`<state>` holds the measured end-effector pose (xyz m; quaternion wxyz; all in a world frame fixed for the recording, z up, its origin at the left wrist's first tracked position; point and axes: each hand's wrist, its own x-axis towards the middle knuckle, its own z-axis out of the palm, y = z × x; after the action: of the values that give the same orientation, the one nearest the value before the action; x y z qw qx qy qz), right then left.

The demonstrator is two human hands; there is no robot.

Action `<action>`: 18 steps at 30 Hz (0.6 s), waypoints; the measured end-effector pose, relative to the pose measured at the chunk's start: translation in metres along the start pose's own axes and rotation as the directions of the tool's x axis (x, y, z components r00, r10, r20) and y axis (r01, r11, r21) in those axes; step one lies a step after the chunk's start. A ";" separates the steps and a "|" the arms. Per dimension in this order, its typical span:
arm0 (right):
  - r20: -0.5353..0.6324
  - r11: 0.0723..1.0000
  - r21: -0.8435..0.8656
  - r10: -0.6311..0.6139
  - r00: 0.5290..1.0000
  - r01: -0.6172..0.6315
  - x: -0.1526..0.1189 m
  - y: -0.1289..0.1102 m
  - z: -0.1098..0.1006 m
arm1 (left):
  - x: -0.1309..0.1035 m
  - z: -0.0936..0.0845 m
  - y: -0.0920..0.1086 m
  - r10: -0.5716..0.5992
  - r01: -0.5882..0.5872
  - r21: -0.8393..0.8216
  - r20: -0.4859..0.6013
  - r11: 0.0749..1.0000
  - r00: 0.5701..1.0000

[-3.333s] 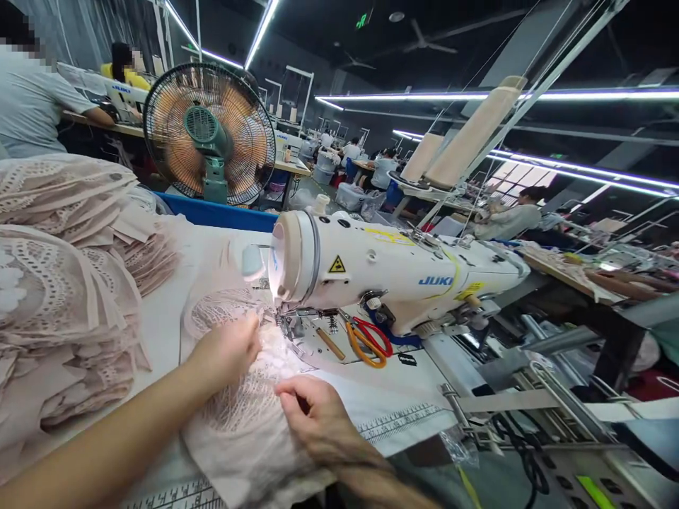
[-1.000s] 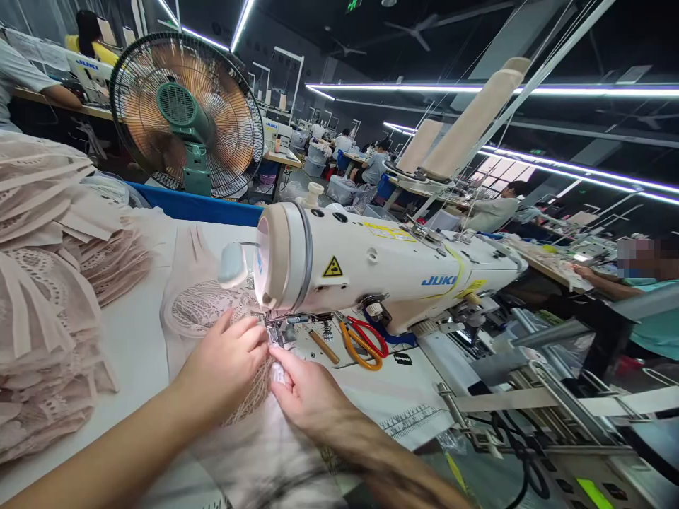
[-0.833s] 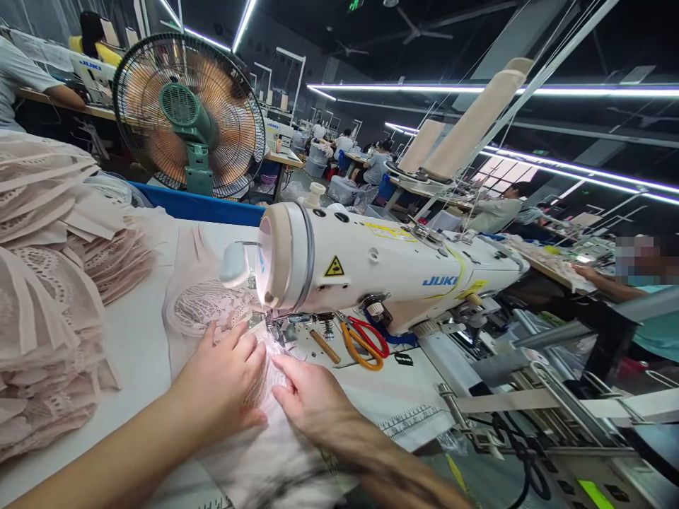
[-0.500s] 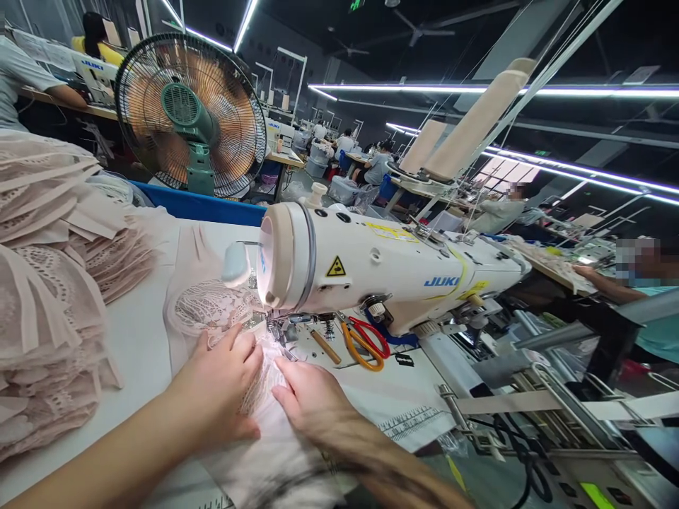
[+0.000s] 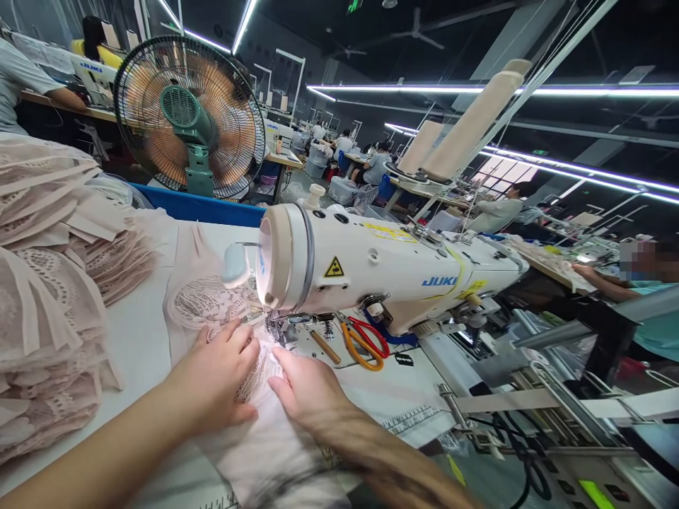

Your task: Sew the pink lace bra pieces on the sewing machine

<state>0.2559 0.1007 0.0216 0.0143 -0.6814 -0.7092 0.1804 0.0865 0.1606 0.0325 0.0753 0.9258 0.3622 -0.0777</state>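
A pale pink lace piece (image 5: pixel 209 302) lies on the white table under the head of a white sewing machine (image 5: pixel 350 258). My left hand (image 5: pixel 217 378) rests on the lace with its fingers spread, left of the lit needle area. Just right of it, my right hand (image 5: pixel 302 385) pinches the edge of the fabric between thumb and forefinger, close to the presser foot. The pale cloth runs down between my wrists toward the table's front edge.
Stacked lace pieces (image 5: pixel 47 297) fill the left side. Orange-handled scissors (image 5: pixel 363 346), a wooden-handled tool (image 5: pixel 325 347) and a black blade (image 5: pixel 404 360) lie right of the needle. A large fan (image 5: pixel 191 116) stands behind. A person in teal (image 5: pixel 658 318) is at the far right.
My right hand has shifted slightly up and left with the fabric edge, closer to the presser foot. My left hand has barely moved.
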 end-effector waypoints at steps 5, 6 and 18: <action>0.014 0.988 -0.134 -0.071 0.997 0.073 -0.011 0.008 0.004 | 0.000 -0.002 -0.002 -0.011 0.010 -0.018 -0.014 1.000 1.000; 0.019 0.985 -0.155 -0.080 0.997 0.082 -0.012 0.009 0.004 | 0.000 -0.002 -0.002 -0.016 0.015 -0.024 -0.011 1.000 1.000; 0.044 0.980 -0.188 -0.054 0.998 0.062 -0.005 0.003 -0.001 | 0.010 0.008 -0.016 -0.040 0.043 0.015 -0.119 0.999 0.992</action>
<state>0.2599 0.0963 0.0231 -0.0591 -0.6551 -0.7428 0.1249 0.0822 0.1770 0.0215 0.0440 0.9217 0.3845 -0.0271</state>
